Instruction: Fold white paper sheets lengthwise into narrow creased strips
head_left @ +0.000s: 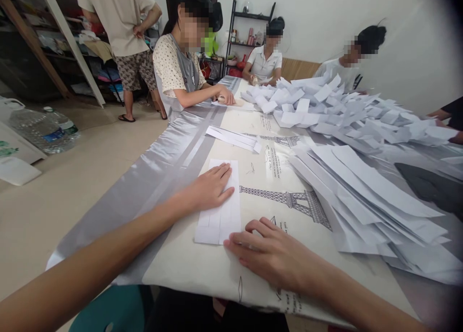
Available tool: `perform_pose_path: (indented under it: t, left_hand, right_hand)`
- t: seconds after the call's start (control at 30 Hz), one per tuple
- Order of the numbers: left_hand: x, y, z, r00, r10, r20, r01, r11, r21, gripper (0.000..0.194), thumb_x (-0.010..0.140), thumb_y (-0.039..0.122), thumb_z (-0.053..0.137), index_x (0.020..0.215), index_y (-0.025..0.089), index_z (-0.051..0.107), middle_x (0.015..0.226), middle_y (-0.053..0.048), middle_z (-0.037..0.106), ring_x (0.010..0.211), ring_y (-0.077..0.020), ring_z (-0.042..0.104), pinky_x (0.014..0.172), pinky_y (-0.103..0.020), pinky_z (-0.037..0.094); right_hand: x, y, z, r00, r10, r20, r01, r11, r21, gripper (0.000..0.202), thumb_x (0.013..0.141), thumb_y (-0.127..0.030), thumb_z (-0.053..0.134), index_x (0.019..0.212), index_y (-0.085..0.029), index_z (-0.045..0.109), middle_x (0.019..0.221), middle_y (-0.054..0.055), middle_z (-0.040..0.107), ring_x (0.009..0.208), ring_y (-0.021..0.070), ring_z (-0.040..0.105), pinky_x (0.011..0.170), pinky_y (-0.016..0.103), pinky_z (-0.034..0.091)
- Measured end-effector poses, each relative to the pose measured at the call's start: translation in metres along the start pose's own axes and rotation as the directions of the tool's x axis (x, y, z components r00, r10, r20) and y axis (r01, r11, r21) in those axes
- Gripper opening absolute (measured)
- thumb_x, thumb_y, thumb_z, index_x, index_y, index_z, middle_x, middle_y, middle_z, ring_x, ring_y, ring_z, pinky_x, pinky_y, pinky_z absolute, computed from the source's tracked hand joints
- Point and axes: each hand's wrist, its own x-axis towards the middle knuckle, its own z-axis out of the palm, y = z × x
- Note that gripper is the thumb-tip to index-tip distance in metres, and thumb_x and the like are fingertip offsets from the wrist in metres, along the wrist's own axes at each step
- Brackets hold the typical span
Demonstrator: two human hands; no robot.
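A white paper strip point(217, 221) with fold lines lies lengthwise on the patterned tablecloth point(188, 269) in front of me. My left hand point(211, 187) rests flat on its upper part, fingers spread and pointing away. At the strip's near right corner, the fingertips of my right hand point(265, 247) touch the paper's edge; its fingers are slightly bent and apart. Another narrow folded paper point(233, 139) lies farther off, beyond my left hand. On the right sits a stack of long white sheets point(365, 201), fanned out unevenly.
A large heap of folded papers point(325, 100) covers the far right of the table. Several people sit around it, one point(181, 71) at the left edge; another stands behind. Water bottles point(36, 129) are on the floor at left, a green stool point(112, 308) below the table.
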Motion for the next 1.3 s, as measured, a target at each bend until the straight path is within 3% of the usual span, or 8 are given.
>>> perform_pose_path:
  t: [0.13,0.3,0.53,0.8,0.93,1.03,1.13,1.3]
  left_hand:
    - [0.001,0.000,0.000,1.000,-0.002,0.017,0.002,1.000,0.011,0.061,0.104,0.041,0.032,0.148,0.000,0.035,0.158,-0.023,0.035,0.149,-0.0302,0.029,0.121,-0.041,0.026]
    - [0.001,0.001,-0.001,1.000,-0.002,0.013,0.002,1.000,0.029,0.061,0.104,0.042,0.032,0.148,0.000,0.035,0.157,-0.024,0.036,0.148,-0.0313,0.032,0.120,-0.042,0.027]
    - [0.002,0.000,-0.002,1.000,0.014,0.012,-0.015,1.000,0.017,0.060,0.104,0.042,0.031,0.147,0.002,0.036,0.156,-0.023,0.038,0.147,-0.0310,0.032,0.119,-0.043,0.028]
    - [0.001,-0.001,-0.001,1.000,0.013,-0.001,-0.013,1.000,-0.001,0.059,0.104,0.042,0.033,0.147,0.002,0.037,0.156,-0.024,0.037,0.148,-0.0313,0.032,0.119,-0.044,0.029]
    - [0.001,0.000,-0.002,1.000,0.008,0.009,-0.008,1.000,0.007,0.058,0.104,0.041,0.034,0.147,0.001,0.037,0.157,-0.023,0.037,0.148,-0.0307,0.031,0.120,-0.042,0.027]
    - [0.001,0.001,-0.004,1.000,0.005,0.005,-0.005,1.000,0.000,0.059,0.104,0.041,0.034,0.146,0.001,0.037,0.157,-0.024,0.037,0.148,-0.0312,0.031,0.119,-0.043,0.028]
    - [0.001,0.002,-0.005,0.999,0.019,-0.025,-0.020,1.000,-0.020,0.056,0.104,0.041,0.034,0.146,0.004,0.038,0.155,-0.023,0.039,0.146,-0.0317,0.035,0.117,-0.045,0.032]
    - [-0.001,-0.001,-0.004,0.998,0.001,-0.069,-0.007,0.995,-0.096,0.053,0.103,0.041,0.038,0.144,0.007,0.040,0.152,-0.021,0.041,0.143,-0.0311,0.038,0.117,-0.046,0.035]
  right_hand:
    - [0.008,0.015,-0.004,0.996,-0.086,-0.018,0.087,0.996,0.031,0.021,0.103,-0.017,0.052,0.119,-0.018,0.065,0.107,0.005,0.071,0.091,0.0173,0.058,0.077,0.031,0.044]
    - [0.014,0.017,-0.009,0.983,-0.174,-0.062,0.171,0.984,-0.053,0.014,0.102,-0.020,0.054,0.100,-0.016,0.068,0.091,0.003,0.072,0.072,0.0143,0.056,0.066,0.031,0.044]
    - [-0.001,0.013,-0.005,0.989,-0.129,-0.070,0.127,0.991,-0.037,0.018,0.100,-0.017,0.057,0.115,-0.014,0.066,0.120,0.008,0.071,0.084,0.0161,0.058,0.073,0.032,0.047]
    - [-0.004,0.009,-0.005,0.998,0.033,-0.058,-0.023,0.986,0.165,0.027,0.101,-0.020,0.053,0.125,-0.016,0.063,0.124,0.009,0.071,0.096,0.0205,0.056,0.084,0.036,0.050]
    - [-0.006,0.004,-0.007,0.998,0.003,-0.059,0.002,0.996,0.086,0.026,0.098,-0.012,0.053,0.121,-0.011,0.065,0.127,0.013,0.069,0.094,0.0209,0.055,0.082,0.035,0.051]
    - [-0.004,0.005,-0.010,0.998,-0.054,-0.041,0.054,0.998,0.009,0.019,0.097,-0.009,0.053,0.108,-0.013,0.068,0.130,0.009,0.067,0.087,0.0198,0.055,0.076,0.034,0.050]
    - [0.003,0.010,-0.013,0.997,-0.068,-0.031,0.068,0.998,0.003,0.019,0.099,-0.010,0.053,0.089,-0.017,0.068,0.121,0.005,0.070,0.080,0.0166,0.053,0.073,0.032,0.049]
    - [0.018,0.017,-0.016,0.985,-0.165,-0.058,0.164,0.986,-0.027,0.023,0.100,-0.006,0.051,0.086,-0.015,0.067,0.098,0.004,0.074,0.076,0.0152,0.055,0.070,0.030,0.049]
